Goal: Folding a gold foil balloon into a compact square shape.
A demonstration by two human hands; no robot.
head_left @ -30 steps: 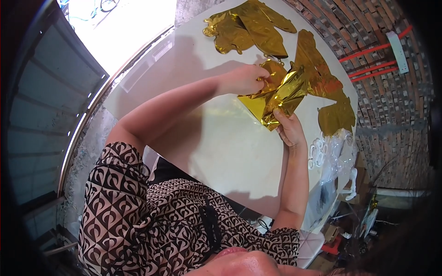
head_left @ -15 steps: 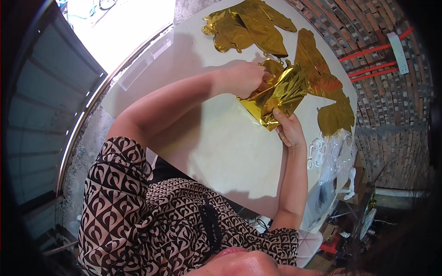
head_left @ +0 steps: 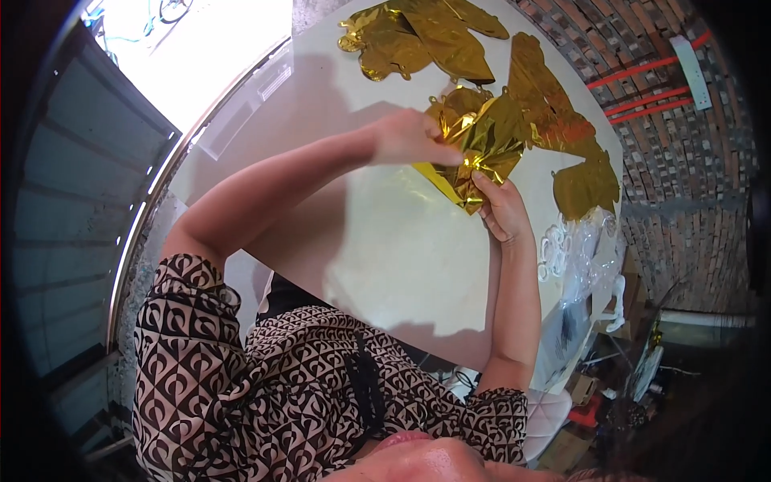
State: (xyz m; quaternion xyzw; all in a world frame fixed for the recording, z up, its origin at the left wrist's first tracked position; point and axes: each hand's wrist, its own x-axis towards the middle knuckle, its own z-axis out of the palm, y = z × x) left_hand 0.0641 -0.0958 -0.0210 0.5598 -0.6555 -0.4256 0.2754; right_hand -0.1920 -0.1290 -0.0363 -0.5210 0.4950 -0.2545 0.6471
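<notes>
A pale desk (head_left: 401,273) spreads before the person. Flat gold foil shapes (head_left: 546,112) lie along its far and right sides. Nearer, between both hands, is a creased gold foil piece (head_left: 496,128). Clear plastic wrapping (head_left: 590,249) bunches at the desk's right edge. The right hand (head_left: 503,207) pinches the piece's near corner, thumb on top; the left hand (head_left: 411,138), blurred, curls at its left side, its grip impossible to tell.

Left hand (head_left: 408,138) now reaching closer to right hand (head_left: 506,209), gold foil (head_left: 499,132) creased differently
</notes>
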